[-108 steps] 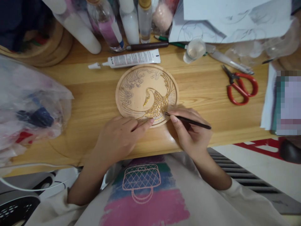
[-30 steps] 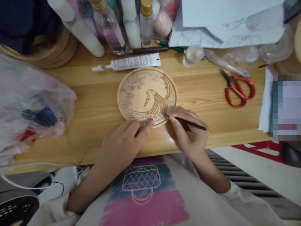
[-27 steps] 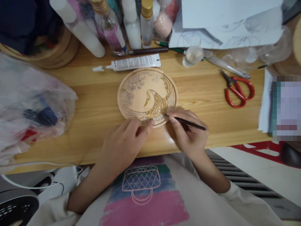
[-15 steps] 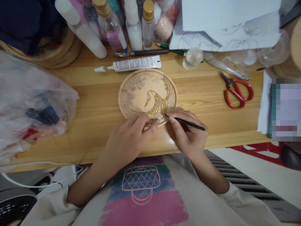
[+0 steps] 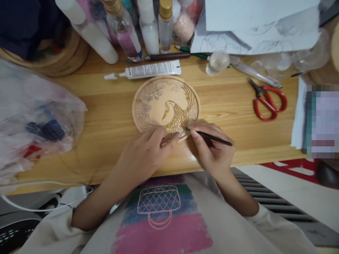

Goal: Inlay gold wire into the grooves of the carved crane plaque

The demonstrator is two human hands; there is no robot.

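Pinched in my right hand (image 5: 215, 151) is a slim black tool that looks like tweezers (image 5: 217, 138). Its tip meets the lower right of a round wooden plate (image 5: 164, 92). On the plate a bird is outlined, its neck and scaled body in shiny gold wire (image 5: 176, 118), while dark drawn lines form swirls and feathers around it. My left hand (image 5: 144, 150) grips the plate's near edge, thumb and forefinger pressed down by the gold wire close to the tweezer tip. Both hands cover part of the near rim.
Behind the plate lie a white glue tube (image 5: 153, 69), a dark-handled tool (image 5: 168, 56) and a small clear cup (image 5: 217, 62). Several bottles (image 5: 127, 38) stand at the back. Red-handled pliers (image 5: 270, 102) rest at right, a plastic bag (image 5: 39, 113) at left, papers (image 5: 262, 21) at back right.
The camera view has shifted slightly. Both hands, the tweezers and the plate keep almost the same position; no grip has visibly changed.
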